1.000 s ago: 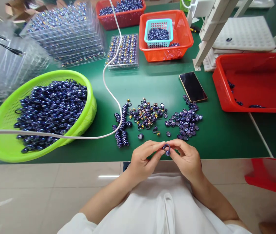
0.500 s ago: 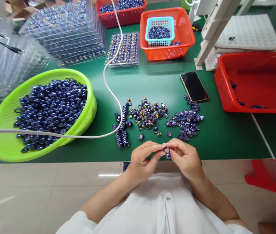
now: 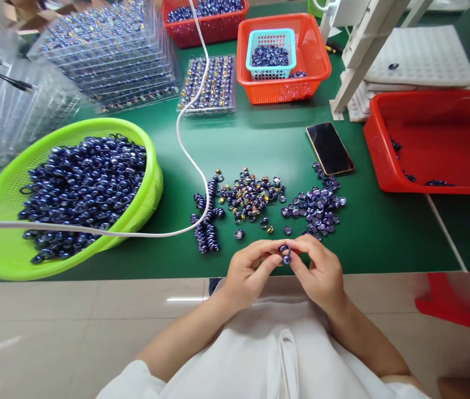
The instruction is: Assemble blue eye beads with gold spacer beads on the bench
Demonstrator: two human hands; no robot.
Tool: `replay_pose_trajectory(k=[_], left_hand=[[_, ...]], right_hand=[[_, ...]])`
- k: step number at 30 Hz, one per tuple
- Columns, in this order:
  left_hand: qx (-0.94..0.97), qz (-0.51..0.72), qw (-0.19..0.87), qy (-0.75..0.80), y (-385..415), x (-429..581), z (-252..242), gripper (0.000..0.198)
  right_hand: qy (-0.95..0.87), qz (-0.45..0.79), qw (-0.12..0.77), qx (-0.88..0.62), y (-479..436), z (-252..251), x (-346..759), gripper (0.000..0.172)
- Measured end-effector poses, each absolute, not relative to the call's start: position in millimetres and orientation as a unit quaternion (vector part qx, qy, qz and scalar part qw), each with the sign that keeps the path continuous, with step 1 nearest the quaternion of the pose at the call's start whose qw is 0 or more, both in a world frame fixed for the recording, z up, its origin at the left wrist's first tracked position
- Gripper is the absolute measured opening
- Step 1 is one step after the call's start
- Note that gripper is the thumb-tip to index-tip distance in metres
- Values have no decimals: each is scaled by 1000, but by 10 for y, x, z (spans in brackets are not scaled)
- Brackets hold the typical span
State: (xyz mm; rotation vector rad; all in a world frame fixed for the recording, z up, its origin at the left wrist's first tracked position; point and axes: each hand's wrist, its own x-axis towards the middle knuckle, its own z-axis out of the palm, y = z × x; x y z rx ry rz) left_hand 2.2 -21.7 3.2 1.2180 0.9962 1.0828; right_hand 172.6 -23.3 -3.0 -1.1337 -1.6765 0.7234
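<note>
Counter (image 3: 251, 133), green and glossy, takes up much of what my head camera sends me. On its left side a lime basket (image 3: 154, 191) is heaped with dark-blue beaded loops, and behind that I see a tall stack of clear trays (image 3: 114, 72) filled with shiny parts. A red basket (image 3: 446, 144) on the right holds a few dark pieces; toward the back, a smaller orange-red basket (image 3: 289, 91) has a turquoise basket (image 3: 270, 72) inside it.

The left hand (image 3: 245, 274) and right hand (image 3: 322, 269) meet near the front edge, each grip closed, thumb and fingertips pinching the same small thing. Beyond them lie a mixed blue-and-gold pile (image 3: 249, 191), a pile of purple discs (image 3: 320, 210), nested rows of loops (image 3: 210, 235) farther left, and a smartphone (image 3: 330, 148).

Smallest is the thing in hand: a dark-blue beaded ring (image 3: 287, 259), between the fingertips, bead toward the body. I can't tell whether the left fingertips pinch another part too. To do this well, I'd steady the band with the right grip, let the left make small, even adjustments, and keep skin off the bead so it stays visible. Too hard a squeeze could bend the band or flick it away.
</note>
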Motion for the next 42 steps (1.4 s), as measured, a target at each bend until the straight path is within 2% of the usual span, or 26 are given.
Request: replay_pose_trajectory(k=[5,13,18,27,32,38,42], left_hand=[[357,442,694,442,-166,5,-44,18],[209,443,774,401,-143,37,2,30],[216,423,783,401,-144,15,4,35],[205,415,791,399,-177,19,19,30],[199,406,788,418,-172,3,18,32],[190,398,792,422,-155,-19,26,34],[210,391,790,423,-168,-12,44,35]], right_hand=[[-733,232,465,-438,-202,-5,1731,30],[-749,249,442,-427,-205,34,1735,38],[-768,240,439,-399,-195,5,1730,39],[-775,176,475,-377,-222,-23,1732,43],[-769,210,470,-380,-224,-32,1730,41],[-789,269,411,-370,-205,-31,1768,39],[-796,280,404,-353,-195,-26,1798,38]])
